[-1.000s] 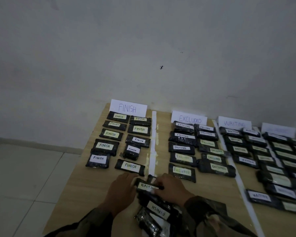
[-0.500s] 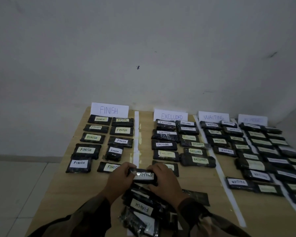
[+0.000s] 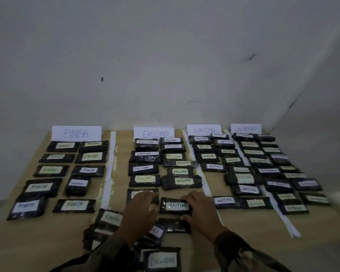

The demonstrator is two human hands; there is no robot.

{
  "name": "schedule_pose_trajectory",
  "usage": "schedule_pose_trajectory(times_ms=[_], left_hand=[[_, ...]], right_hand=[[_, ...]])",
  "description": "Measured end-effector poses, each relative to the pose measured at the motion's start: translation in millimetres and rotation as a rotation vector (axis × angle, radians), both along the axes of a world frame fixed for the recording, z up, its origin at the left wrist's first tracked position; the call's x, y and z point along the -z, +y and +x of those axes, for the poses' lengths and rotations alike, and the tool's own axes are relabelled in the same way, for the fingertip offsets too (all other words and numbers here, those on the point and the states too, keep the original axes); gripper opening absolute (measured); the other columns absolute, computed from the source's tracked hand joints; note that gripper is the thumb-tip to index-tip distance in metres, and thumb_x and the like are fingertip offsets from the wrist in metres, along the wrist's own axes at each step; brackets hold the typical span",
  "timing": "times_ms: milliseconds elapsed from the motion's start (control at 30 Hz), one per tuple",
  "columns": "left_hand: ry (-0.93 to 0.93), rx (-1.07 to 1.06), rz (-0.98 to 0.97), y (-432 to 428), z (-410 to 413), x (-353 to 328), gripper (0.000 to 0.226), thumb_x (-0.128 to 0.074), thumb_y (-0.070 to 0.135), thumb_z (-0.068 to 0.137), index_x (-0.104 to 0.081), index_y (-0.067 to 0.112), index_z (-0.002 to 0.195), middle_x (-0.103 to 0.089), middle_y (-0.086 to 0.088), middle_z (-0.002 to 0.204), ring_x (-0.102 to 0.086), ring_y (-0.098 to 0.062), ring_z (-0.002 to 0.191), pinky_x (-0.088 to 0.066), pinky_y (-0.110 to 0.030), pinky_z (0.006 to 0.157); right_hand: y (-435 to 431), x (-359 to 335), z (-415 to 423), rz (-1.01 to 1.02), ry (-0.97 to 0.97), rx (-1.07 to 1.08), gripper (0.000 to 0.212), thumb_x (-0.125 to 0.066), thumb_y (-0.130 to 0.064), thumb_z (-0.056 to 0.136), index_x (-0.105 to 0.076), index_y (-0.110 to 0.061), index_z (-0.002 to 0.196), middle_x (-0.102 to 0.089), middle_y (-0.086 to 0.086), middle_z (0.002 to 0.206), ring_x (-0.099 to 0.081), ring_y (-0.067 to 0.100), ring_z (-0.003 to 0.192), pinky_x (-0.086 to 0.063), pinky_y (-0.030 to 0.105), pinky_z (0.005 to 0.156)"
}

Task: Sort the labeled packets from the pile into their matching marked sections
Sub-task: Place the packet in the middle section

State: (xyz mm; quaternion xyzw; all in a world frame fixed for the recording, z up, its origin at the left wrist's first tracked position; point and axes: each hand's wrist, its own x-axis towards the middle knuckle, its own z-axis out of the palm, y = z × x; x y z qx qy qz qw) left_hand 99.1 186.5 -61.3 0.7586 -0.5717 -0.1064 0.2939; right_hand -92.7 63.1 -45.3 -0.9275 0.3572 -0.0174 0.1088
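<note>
A person's right hand point(image 3: 199, 208) pinches the right end of the WAITING packet point(image 3: 176, 206), low over the front of the EXCLUDED section point(image 3: 122, 173); the left hand point(image 3: 139, 210) sits at its other end, hold unclear. The plastic-wrapped packet looks light, soft and slick, best taken by its short ends. The tan table point(image 3: 37, 242) stands against a bare white wall point(image 3: 165, 55) in dim light.

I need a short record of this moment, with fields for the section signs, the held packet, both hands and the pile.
signs: FINISH sign, EXCLUDED sign, WAITING sign, fourth sign too blurred to read
held packet: WAITING packet, in front of the EXCLUDED packets, not yet in its own section
hands: right hand grips its right end; left hand at its left end, grip unclear
pile: near table edge, FINISH and EXCLUDED labels showing
</note>
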Motion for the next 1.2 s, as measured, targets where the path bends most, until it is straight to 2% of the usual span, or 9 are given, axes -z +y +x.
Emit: schedule_pose_trajectory(times_ms=[100,200,300,400,600,767,933,1067,1200], left_hand=[[-0.047,0.058,-0.003,-21.7,-25.4,2.3,0.046,-0.05,0.034,0.072,-0.053,0.022,0.116,-0.062,-0.003,0.109,-0.05,-0.015,0.104,-0.051,-0.032,0.082],[-0.051,0.064,0.072,-41.0,-47.5,3.7,0.049,-0.056,0.035,0.075,-0.053,0.025,0.123,-0.057,-0.001,0.121,-0.052,-0.018,0.112,-0.046,-0.035,0.091],[-0.04,0.056,0.137,-60.4,-66.5,5.7,0.052,-0.059,0.033,0.083,-0.044,0.028,0.133,-0.044,0.005,0.136,-0.038,-0.017,0.13,-0.03,-0.031,0.105],[-0.025,0.055,0.121,-77.2,-82.7,11.0,0.053,-0.06,0.03,0.082,-0.045,0.026,0.133,-0.046,0.004,0.136,-0.038,-0.018,0.13,-0.03,-0.03,0.104],[-0.028,0.073,0.138,-103.0,-108.3,17.6,0.052,-0.056,0.028,0.086,-0.039,0.028,0.136,-0.038,0.009,0.139,-0.03,-0.012,0.133,-0.021,-0.022,0.106],[-0.061,0.047,0.096,-110.7,-116.0,26.1,0.052,-0.063,0.024,0.077,-0.052,0.023,0.127,-0.052,0.0,0.129,-0.047,-0.021,0.122,-0.032,-0.026,0.096],[-0.055,0.037,0.101,-116.3,-118.9,34.5,0.052,-0.067,0.022,0.072,-0.055,0.022,0.123,-0.056,-0.001,0.123,-0.053,-0.021,0.113,-0.041,-0.03,0.09],[-0.048,0.043,0.116,-119.7,-124.3,35.8,0.051,-0.062,0.024,0.076,-0.053,0.023,0.125,-0.051,0.001,0.127,-0.048,-0.018,0.117,-0.039,-0.028,0.095],[-0.076,0.054,0.127,-122.0,-124.5,38.5,0.048,-0.066,0.024,0.071,-0.058,0.022,0.118,-0.056,0.0,0.121,-0.054,-0.019,0.11,-0.046,-0.03,0.088]], right_hand=[[-24.1,0.6,-30.7,-0.006,0.022,0.045,0.055,-0.069,-0.046,0.072,-0.058,-0.026,0.122,-0.057,-0.004,0.114,-0.053,0.021,0.104,-0.039,0.036,0.083],[-52.2,5.9,-56.6,-0.039,0.04,0.102,0.054,-0.074,-0.044,0.068,-0.063,-0.024,0.116,-0.06,-0.003,0.106,-0.058,0.024,0.095,-0.043,0.036,0.074],[-79.4,2.4,-74.8,-0.061,0.073,0.127,0.054,-0.067,-0.043,0.079,-0.053,-0.026,0.129,-0.054,-0.004,0.121,-0.05,0.024,0.109,-0.04,0.036,0.086],[-105.0,1.6,-89.3,-0.056,0.118,0.14,0.056,-0.059,-0.044,0.086,-0.044,-0.027,0.137,-0.046,-0.004,0.133,-0.041,0.022,0.12,-0.035,0.036,0.094],[-141.2,8.3,-98.9,-0.05,0.201,0.105,0.058,-0.056,-0.05,0.087,-0.04,-0.028,0.137,-0.043,-0.003,0.136,-0.037,0.021,0.125,-0.032,0.036,0.099],[-155.3,16.2,-99.4,-0.03,0.225,0.058,0.056,-0.056,-0.05,0.087,-0.042,-0.028,0.136,-0.045,-0.003,0.134,-0.037,0.021,0.125,-0.031,0.037,0.1],[-162.7,20.3,-101.8,0.006,0.238,0.036,0.055,-0.055,-0.048,0.087,-0.041,-0.028,0.137,-0.044,-0.002,0.136,-0.035,0.022,0.127,-0.03,0.038,0.102],[-163.6,18.4,-101.4,0.019,0.199,0.022,0.053,-0.057,-0.044,0.087,-0.042,-0.03,0.136,-0.045,-0.002,0.135,-0.035,0.022,0.126,-0.03,0.037,0.102],[-158.2,16.2,-97.9,-0.007,0.141,-0.028,0.047,-0.052,-0.042,0.089,-0.045,-0.031,0.135,-0.047,-0.004,0.132,-0.037,0.022,0.122,-0.031,0.035,0.098]])
